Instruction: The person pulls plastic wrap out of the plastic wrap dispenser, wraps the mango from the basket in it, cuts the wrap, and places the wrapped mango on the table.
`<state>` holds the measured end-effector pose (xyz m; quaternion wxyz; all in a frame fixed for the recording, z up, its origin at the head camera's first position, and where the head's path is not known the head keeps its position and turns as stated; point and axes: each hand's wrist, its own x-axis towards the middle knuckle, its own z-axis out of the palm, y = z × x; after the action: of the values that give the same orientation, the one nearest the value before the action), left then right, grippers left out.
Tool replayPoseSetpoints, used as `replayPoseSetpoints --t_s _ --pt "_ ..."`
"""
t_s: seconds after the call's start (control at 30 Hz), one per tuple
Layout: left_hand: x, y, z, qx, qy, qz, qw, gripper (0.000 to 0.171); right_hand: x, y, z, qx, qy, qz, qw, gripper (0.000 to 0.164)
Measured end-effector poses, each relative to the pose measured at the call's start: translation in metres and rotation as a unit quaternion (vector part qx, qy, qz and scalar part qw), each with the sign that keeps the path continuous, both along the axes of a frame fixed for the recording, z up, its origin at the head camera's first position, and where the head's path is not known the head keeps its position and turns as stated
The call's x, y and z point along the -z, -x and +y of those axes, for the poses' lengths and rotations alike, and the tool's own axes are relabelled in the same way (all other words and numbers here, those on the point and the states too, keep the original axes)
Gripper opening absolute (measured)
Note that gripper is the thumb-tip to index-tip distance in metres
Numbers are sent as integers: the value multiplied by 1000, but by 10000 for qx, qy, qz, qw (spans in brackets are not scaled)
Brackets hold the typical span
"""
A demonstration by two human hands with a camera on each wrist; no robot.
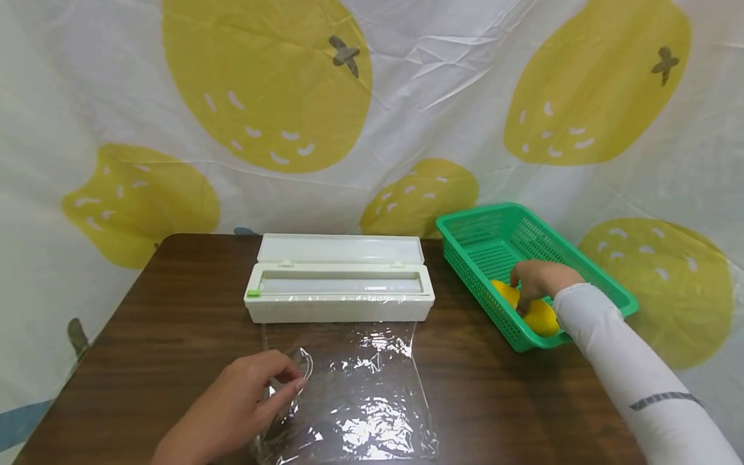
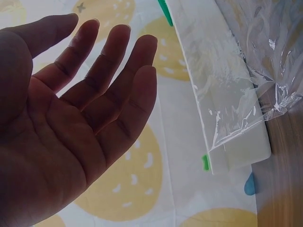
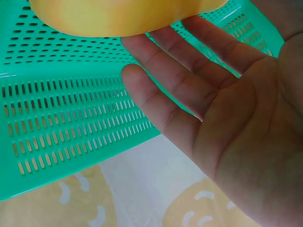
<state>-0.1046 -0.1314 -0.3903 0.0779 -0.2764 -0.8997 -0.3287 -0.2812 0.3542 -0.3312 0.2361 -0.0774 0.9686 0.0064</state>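
Observation:
In the head view my right hand [image 1: 543,283] reaches into the green basket [image 1: 610,292], its thumb and fingers around a smooth yellow fruit [image 1: 542,318]. The right wrist view has the fruit [image 3: 128,16] against the fingertips, some of them hidden behind it; its exact kind is unclear. My left hand [image 1: 241,400] hovers over the left edge of a clear plastic wrap sheet [image 1: 372,400], fingers loosely bent and holding nothing. Up close, the left palm [image 2: 75,118] is bare. The sheet extends toward me from a white wrap dispenser [image 1: 340,310] with its lid raised.
A green slider [image 1: 253,293] sits at the dispenser's left end. The basket stands to the dispenser's right on a dark wooden table [image 1: 157,323]. Behind the table hangs a white cloth [image 1: 407,116] printed with yellow lemons.

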Motion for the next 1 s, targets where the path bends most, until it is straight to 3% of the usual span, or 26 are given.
replayPoseSetpoints --t_s 0.77,1.0 --pt "6 1 -4 148 33 109 9998 5 -7 -6 6 15 145 64 9999 72" --pt "8 2 -4 247 -73 228 9994 5 -20 -5 11 -240 333 300 9987 71"
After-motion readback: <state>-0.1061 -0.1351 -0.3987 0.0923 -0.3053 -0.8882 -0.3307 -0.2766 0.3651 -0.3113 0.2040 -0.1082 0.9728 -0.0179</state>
